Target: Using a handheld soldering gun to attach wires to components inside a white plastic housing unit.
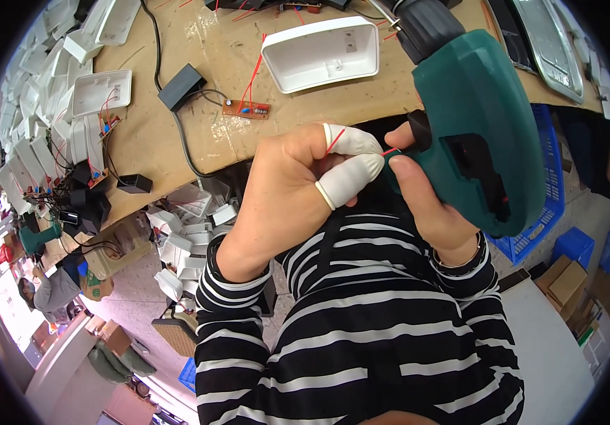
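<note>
My left hand (287, 188) is closed in a pinch, with white finger cots (347, 180) over its thumb and forefinger. Between those fingertips runs a thin red wire (336, 140), whose other end reaches toward my right fingers. My right hand (429, 202) is wrapped at the grip of a dark green power drill (489, 92) with a black collar; its forefinger lies by the black trigger (420, 130) and its thumb comes close to the wire. Most of its other fingers are hidden by the drill, whose front end points away from me over the table.
On the brown table (220, 42) lie a white plastic housing (319, 53), a small circuit board (247, 108) with red wires and a black box (182, 86) on a cable. White housings (35, 156) pile up at left. A blue crate (549, 184) stands at right. Another person (57, 290) is far left.
</note>
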Motion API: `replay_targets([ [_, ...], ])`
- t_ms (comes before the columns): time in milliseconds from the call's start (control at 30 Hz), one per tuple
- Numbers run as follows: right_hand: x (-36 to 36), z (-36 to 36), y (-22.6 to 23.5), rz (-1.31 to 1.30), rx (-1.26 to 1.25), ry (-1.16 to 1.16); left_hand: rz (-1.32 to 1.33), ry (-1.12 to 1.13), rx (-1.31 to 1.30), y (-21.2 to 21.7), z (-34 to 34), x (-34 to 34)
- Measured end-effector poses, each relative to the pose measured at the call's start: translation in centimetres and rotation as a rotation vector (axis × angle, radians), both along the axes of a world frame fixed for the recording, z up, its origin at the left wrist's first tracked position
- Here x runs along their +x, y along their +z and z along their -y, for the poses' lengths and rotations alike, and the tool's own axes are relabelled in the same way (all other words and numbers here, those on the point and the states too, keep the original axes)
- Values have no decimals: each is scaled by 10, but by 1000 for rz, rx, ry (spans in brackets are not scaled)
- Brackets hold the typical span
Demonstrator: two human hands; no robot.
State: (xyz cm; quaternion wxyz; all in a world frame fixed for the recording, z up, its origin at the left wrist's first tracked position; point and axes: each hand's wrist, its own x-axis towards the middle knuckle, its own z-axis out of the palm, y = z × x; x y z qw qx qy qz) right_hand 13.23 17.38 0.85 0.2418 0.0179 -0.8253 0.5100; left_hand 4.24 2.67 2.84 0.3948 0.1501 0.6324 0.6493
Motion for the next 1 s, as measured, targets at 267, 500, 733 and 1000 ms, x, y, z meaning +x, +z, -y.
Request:
replay_targets([
  [267,1,-2,4,35,-20,30,15,-29,-61,-2,0,2],
  [500,-3,5,-10,-135,-492,-11,-557,-164,38,-12,5,-9],
  [733,23,-16,-3,-131,-572,-46,-1213,125,-122,-21,0,-39],
  [1000,80,-13,-2,-9,-573,-176,-1505,148,-187,-18,-22,-60],
])
